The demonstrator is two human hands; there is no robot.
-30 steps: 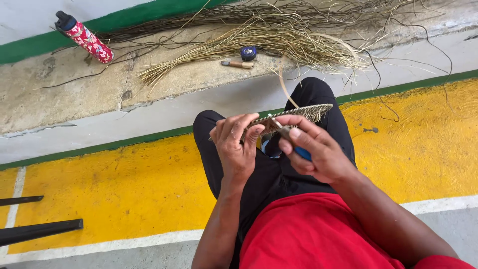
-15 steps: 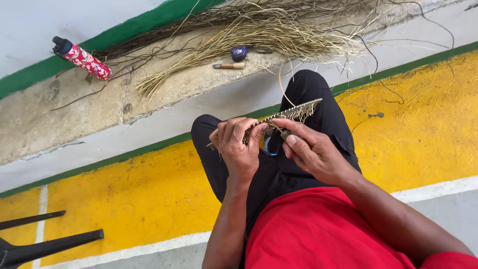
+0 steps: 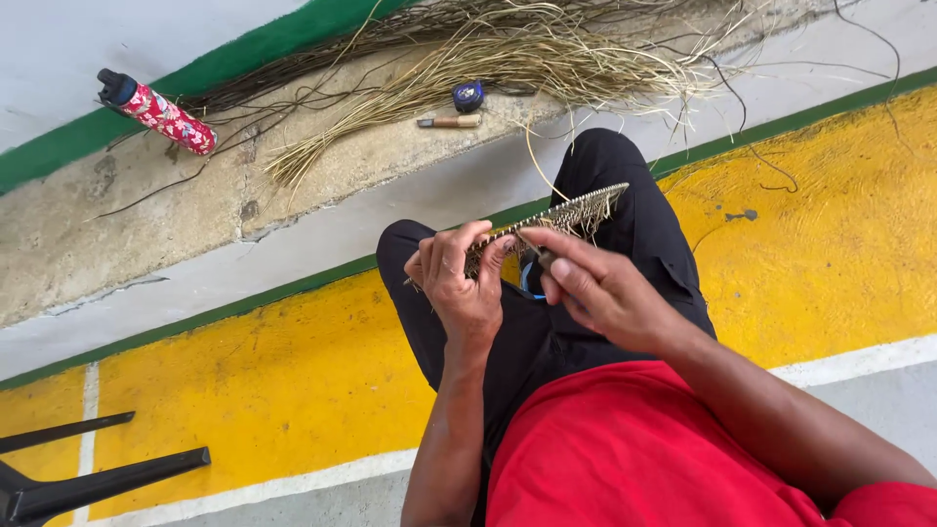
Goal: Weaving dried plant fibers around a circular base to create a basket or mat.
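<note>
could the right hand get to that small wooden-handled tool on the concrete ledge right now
Probably not at once: the right hand is busy at the woven strip, and the wooden-handled tool lies beyond the knees, though nothing blocks it.

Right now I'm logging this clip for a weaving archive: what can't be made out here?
- Head view: the tool in the right hand is mostly covered by its fingers; only a blue bit shows.
- The woven strip: its near end is hidden under the left hand.
- The small blue object on the ledge is too small to identify.
- The black frame is cut off by the left edge.
</note>
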